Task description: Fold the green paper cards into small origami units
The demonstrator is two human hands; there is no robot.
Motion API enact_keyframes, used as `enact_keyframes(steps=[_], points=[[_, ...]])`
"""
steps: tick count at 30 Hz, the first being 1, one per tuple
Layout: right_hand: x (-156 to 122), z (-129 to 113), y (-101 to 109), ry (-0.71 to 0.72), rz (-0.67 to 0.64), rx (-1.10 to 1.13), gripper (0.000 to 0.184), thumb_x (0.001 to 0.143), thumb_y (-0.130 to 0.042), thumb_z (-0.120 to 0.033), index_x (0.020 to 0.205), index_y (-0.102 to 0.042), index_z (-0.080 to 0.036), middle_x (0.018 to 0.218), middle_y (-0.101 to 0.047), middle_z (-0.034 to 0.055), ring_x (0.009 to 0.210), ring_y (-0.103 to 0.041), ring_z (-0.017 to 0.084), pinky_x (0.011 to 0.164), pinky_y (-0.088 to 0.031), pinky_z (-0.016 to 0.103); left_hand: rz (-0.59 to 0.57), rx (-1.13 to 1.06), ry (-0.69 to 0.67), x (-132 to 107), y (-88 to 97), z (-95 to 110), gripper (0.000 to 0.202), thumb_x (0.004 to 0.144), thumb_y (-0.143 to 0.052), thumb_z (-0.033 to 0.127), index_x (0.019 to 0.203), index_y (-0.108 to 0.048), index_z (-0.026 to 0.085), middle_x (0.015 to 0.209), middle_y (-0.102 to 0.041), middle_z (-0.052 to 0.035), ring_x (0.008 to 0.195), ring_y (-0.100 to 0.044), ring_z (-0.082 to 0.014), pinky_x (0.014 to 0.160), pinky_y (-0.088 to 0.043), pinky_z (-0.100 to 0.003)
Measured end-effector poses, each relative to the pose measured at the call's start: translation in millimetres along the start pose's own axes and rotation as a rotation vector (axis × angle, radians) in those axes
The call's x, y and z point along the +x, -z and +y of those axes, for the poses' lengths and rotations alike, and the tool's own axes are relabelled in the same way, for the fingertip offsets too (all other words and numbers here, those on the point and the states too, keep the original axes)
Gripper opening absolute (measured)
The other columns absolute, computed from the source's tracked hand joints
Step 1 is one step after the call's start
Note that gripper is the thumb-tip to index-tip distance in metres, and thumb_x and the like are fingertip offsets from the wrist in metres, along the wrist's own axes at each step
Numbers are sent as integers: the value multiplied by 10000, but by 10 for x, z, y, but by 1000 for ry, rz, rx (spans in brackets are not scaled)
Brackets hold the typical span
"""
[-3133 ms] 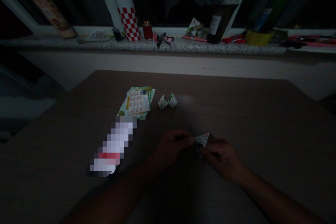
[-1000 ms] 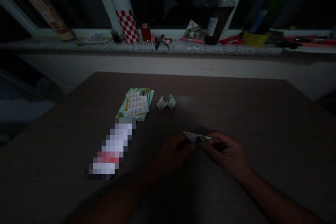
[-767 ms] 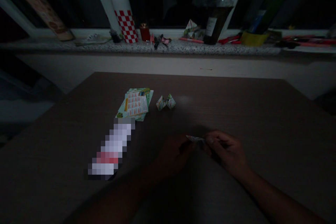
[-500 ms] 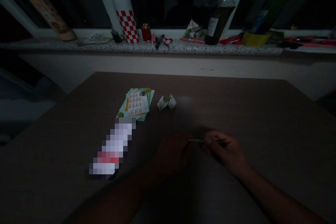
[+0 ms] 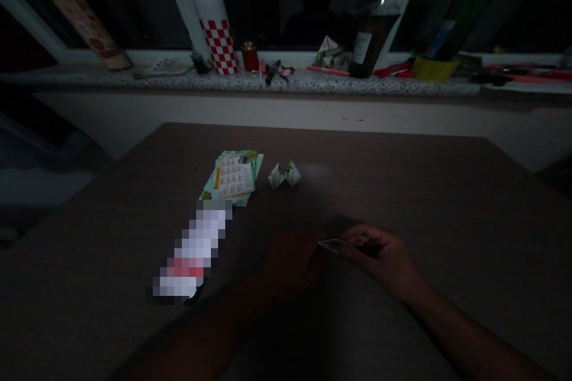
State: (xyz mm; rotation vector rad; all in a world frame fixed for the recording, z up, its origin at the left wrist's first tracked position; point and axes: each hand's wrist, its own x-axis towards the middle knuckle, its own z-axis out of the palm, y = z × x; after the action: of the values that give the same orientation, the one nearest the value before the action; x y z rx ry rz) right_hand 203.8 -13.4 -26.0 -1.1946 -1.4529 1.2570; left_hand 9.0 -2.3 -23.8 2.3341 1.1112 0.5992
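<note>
In dim light, my left hand (image 5: 292,262) and my right hand (image 5: 379,257) meet low over a dark wooden table (image 5: 402,190). Both pinch a small folded paper piece (image 5: 329,244), which shows only as a thin pale edge between the fingertips. A finished folded paper shape (image 5: 285,174) lies farther back on the table. A stack of printed paper cards (image 5: 232,177) lies to its left.
A long pixelated object (image 5: 192,250) lies on the table to the left of my hands. On the stone windowsill (image 5: 250,78) behind stand a red-and-white checked bottle (image 5: 213,18), a dark wine bottle (image 5: 370,36), a green bottle (image 5: 465,6), a small red jar (image 5: 250,56) and scattered clutter.
The folded paper stood upright between my fingers earlier. It has been tipped flat and now shows edge-on, lower toward the table. Both hands stayed together at the same spot.
</note>
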Motion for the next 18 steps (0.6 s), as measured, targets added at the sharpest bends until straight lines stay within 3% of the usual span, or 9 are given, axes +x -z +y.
enact_keyframes(steps=[6, 11, 18], points=[[-9, 1, 20, -12, -117, 30, 214, 783, -674, -366, 809, -649, -155, 636, -591, 4, 557, -516, 103, 505, -394, 209, -4, 28, -67, 13, 1, 4, 233, 856, -459, 173, 1051, -584, 145, 983, -673, -114, 864, -620, -238, 760, -443, -344], [7, 18, 31, 3, -82, 58, 277, 795, -636, -435, 766, -625, -159, 591, -563, -3, 521, -496, 109, 492, -374, 221, 4, 60, -83, 23, -6, 50, 228, 926, -403, 240, 984, -608, 159, 872, -670, -88, 775, -604, -198, 716, -426, -302], [12, 6, 40, 53, -104, 89, 312, 742, -687, -471, 739, -615, -168, 620, -590, 8, 554, -534, 122, 522, -414, 225, 15, -4, -112, 14, 18, 34, 272, 950, -420, 313, 1023, -659, 204, 878, -709, -52, 791, -636, -185, 729, -426, -276]])
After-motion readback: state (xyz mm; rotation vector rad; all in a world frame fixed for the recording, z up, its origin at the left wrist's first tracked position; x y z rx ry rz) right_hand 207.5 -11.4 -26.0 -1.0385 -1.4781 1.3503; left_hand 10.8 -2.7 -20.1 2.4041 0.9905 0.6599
